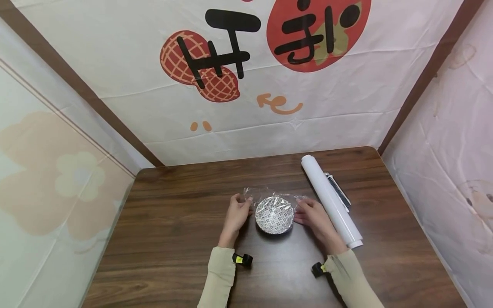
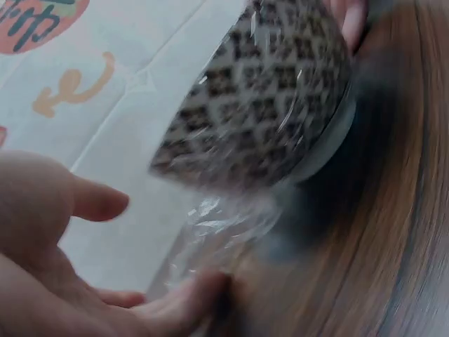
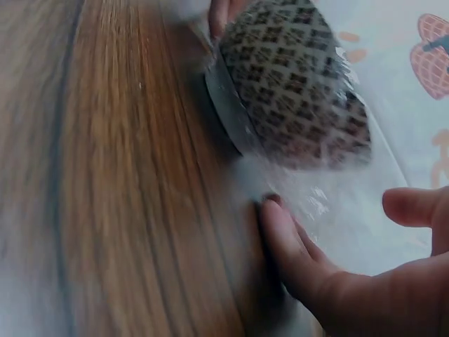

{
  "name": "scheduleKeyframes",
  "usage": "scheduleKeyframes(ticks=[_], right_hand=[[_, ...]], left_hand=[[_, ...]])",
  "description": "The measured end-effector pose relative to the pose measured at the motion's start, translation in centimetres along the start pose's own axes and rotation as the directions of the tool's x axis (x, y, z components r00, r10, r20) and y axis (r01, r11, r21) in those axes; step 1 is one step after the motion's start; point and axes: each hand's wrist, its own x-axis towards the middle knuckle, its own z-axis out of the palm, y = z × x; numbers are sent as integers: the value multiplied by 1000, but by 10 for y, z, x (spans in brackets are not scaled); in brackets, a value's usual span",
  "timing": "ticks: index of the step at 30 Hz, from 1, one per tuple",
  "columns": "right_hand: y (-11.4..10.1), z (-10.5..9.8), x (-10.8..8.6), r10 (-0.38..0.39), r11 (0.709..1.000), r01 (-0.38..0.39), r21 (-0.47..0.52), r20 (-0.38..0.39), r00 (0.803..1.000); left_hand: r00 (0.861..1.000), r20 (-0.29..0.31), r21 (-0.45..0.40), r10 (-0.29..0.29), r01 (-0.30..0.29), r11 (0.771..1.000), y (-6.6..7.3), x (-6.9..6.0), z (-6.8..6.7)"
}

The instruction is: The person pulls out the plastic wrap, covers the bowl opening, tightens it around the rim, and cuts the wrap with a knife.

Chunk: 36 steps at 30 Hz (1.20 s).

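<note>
A small bowl [image 1: 274, 215] with a dark-and-white pattern stands upright on the wooden table. Clear plastic wrap [image 1: 257, 194] stretches over it and sticks out in loose folds on the far side and toward both hands. At the bowl's left is my left hand [image 1: 237, 211]; in the left wrist view its thumb stands apart from its fingers, which touch the loose wrap [image 2: 210, 217] below the patterned wall. My right hand [image 1: 313, 217] is at the bowl's right. Its fingers [image 3: 284, 228] lie by the wrap's edge near the table, with the thumb spread away.
A long white roll of plastic wrap [image 1: 331, 199] lies slantwise to the right, close to my right forearm. Beside it lies a dark-and-white cutter [image 1: 339, 192], partly hidden by the roll. Behind the table [image 1: 173, 239] hangs a printed cloth [image 1: 246, 115].
</note>
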Motion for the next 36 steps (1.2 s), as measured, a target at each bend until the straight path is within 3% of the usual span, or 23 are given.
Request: scheduleKeyframes(ticks=[3,6,9,14,18,23,26,31,36], right_hand=[[0,7,9,-24,999,25,38,-32,999],[1,11,15,-36,994,41,98,-61,998],[5,10,21,-29,986,39,160,-66,997],[7,7,26,-14,973,15,231,-7,1000],[6,5,29,-12,968,1,253,44,999],[8,2,25,7,972,-37,233,126,992],[9,3,20,24,977,-57,204,158,987],[6,4,18,26,985,-57,164,189,982],[3,5,24,-16,967,-27,254,168,986]], left_hand=[[1000,19,-126,-21,24,992,-1,9,5],[999,17,-164,-52,54,985,0,17,7],[998,40,-137,-45,51,989,0,22,6],[992,124,-55,-1,8,998,4,27,2],[986,163,-62,29,-19,998,6,32,5],[967,255,-206,-12,66,976,5,35,14],[948,316,-219,-37,111,969,2,35,17],[935,352,-213,-36,117,970,-1,36,15],[923,384,-216,-8,98,972,1,39,15]])
